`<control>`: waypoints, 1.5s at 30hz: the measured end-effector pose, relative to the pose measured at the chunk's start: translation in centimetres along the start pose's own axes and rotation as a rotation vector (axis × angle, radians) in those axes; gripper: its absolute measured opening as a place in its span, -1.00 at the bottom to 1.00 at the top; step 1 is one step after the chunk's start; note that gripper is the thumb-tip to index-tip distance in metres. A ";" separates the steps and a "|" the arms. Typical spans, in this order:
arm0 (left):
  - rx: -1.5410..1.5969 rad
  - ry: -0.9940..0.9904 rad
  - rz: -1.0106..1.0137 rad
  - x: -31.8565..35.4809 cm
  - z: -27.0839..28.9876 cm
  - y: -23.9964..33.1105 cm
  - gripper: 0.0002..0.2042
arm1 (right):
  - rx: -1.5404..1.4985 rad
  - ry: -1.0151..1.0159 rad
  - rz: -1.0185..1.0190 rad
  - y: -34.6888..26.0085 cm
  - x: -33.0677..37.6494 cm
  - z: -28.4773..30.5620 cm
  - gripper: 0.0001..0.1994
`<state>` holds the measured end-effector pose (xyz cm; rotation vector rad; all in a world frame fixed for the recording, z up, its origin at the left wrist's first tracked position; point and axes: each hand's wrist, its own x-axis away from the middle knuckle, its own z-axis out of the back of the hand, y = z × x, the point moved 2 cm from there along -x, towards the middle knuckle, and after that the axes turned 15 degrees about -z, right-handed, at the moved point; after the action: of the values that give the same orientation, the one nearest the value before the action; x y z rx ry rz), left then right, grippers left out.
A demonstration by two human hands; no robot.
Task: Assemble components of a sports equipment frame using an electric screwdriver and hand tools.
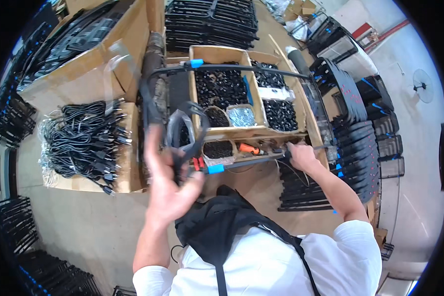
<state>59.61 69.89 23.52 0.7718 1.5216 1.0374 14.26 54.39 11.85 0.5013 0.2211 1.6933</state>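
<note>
My left hand (168,183) is raised in front of me, shut on a bundled black cable (183,129) whose loops stick up above the fingers. My right hand (301,156) reaches to the right and grips the near rail of a black tubular frame (241,67) that lies over a cardboard tray. The frame has blue clips at its far (196,63) and near (215,169) rails. The cardboard tray (223,50) holds compartments of small black parts and a bag of silvery pieces (241,117).
A carton of coiled black power cords (84,138) sits at my left. Big cardboard boxes (84,74) of black frames stand behind it. Stacks of black wire racks (352,133) line the right side. An orange-handled tool (249,148) lies at the tray's front.
</note>
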 end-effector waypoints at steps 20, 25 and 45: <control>-0.173 -0.226 0.344 6.1 -12.0 -15.5 -0.67 | 0.205 -0.152 0.026 0.3 0.7 -0.8 -0.84; -0.198 -0.233 0.269 6.3 -11.9 -16.3 -0.63 | -0.124 0.109 0.179 0.2 1.1 -0.6 -0.82; -0.267 -0.255 0.132 6.6 -11.7 -17.6 -0.58 | 0.149 -0.175 0.052 0.4 0.0 -0.9 -0.84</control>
<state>47.87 66.12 5.15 0.7889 1.1012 1.1637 13.46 54.44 11.24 0.7677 0.2091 1.6804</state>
